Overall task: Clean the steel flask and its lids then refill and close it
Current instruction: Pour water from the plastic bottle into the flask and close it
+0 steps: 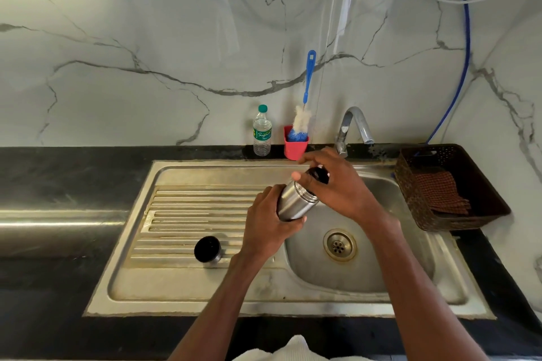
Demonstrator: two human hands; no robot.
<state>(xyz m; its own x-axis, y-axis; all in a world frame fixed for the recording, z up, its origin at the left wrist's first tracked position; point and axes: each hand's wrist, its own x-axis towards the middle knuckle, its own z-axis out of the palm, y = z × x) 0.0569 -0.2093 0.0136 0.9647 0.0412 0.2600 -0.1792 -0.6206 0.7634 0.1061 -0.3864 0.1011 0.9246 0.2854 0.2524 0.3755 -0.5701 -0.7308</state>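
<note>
The steel flask (296, 200) is held tilted above the sink, its mouth pointing up and to the right. My left hand (268, 220) grips its lower body. My right hand (334, 182) has its fingers curled round the black inner lid (320, 174) at the flask's mouth. The outer cap (207, 249), steel with a black inside, lies on the ribbed drainboard (190, 214) to the left of my left wrist. The flask's base is hidden by my left hand.
A steel sink basin (366, 258) with a drain lies below my hands, and a tap (353, 126) stands behind. At the back stand a plastic water bottle (262, 135) and a red cup (294, 148) holding a blue bottle brush (305, 102). A brown basket (410, 184) with a checked cloth sits right.
</note>
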